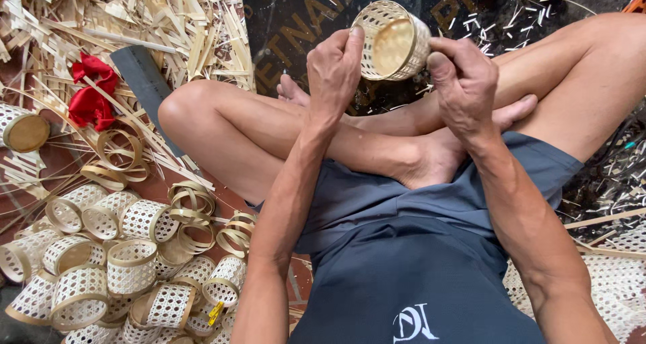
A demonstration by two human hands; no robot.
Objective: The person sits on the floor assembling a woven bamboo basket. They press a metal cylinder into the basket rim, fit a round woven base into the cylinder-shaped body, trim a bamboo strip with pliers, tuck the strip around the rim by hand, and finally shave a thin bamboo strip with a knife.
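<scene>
I sit cross-legged and hold a small round woven bamboo basket (392,41) up in front of me with both hands. Its open mouth faces me and its wooden base shows inside. My left hand (334,68) grips the basket's left rim with thumb and fingers. My right hand (463,82) holds the right side, thumb pressed on the rim. My bare legs and feet lie crossed just under the basket.
A heap of several finished woven baskets (128,263) lies at the lower left, with loose bamboo rings (192,199) beside it. Bamboo strips and shavings (134,21) cover the upper left. A red cloth (91,95) and a dark flat bar (145,82) lie there. Woven mesh sheet (616,283) sits at right.
</scene>
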